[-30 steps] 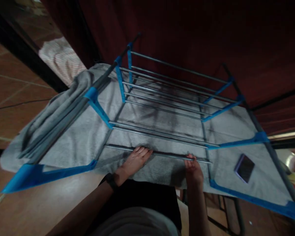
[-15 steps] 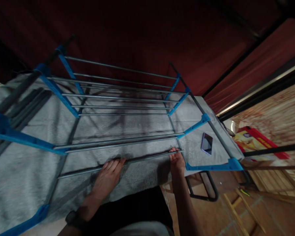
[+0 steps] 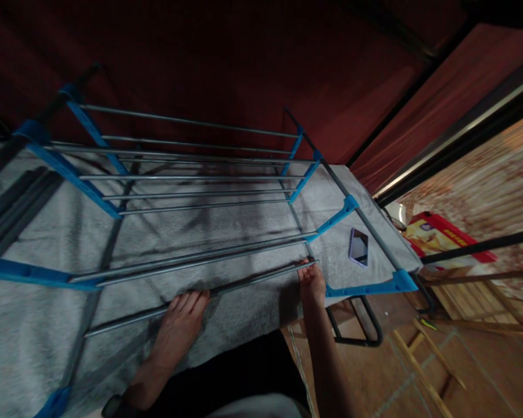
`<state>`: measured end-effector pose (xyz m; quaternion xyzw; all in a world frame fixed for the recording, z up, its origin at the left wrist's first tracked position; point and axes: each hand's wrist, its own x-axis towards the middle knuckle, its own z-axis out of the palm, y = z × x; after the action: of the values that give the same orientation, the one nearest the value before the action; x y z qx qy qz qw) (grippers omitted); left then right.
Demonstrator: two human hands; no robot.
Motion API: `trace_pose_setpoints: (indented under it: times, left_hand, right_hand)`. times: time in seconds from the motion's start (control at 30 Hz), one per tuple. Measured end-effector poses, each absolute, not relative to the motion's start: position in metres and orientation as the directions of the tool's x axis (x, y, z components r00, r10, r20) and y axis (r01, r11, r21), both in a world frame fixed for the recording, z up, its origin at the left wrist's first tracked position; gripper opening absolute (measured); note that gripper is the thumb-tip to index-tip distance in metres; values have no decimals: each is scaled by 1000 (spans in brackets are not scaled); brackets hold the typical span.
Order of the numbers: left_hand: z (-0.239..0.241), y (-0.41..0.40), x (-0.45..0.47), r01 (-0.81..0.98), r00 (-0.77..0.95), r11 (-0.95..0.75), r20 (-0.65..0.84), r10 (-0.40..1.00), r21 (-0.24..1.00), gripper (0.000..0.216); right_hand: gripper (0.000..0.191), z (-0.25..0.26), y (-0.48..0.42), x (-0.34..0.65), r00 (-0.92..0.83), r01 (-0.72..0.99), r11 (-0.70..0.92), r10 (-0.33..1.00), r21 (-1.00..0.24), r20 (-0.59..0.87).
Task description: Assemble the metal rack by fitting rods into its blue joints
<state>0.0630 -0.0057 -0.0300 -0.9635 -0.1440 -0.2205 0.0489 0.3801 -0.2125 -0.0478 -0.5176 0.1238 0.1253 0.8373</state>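
- While your view has swung rightward over the last second, your left hand (image 3: 178,325) has stayed flat and open on the grey towel (image 3: 226,220), fingers against the nearest steel rod (image 3: 200,293).
- Your right hand (image 3: 312,283) has kept its place at that rod's right end, fingers curled over it in a light grasp; both contacts read as unchanged.
- The towel lies spread under the rails of the drying rack (image 3: 192,174), nap soft and matte, its near edge hanging toward you.
- Rods are thin, round and shiny; the corner joints are blue plastic.
- A phone (image 3: 359,247), flat and glossy, rests on the towel's right end.
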Motion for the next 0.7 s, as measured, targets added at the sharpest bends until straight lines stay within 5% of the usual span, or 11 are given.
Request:
trace_pose_setpoints:
  times: [0.33,0.7]
  left_hand:
    - [-34,-4,64,275,843,-960,470,263,43,29]
    - [-31,-3,64,305,842,-952,465,273,8,32]
  right_hand:
    - [41,-42,-212,378,943,-324,437,82,-839,-322]
    - [31,-38,-209,377,929,-352,488,75,-799,-364]
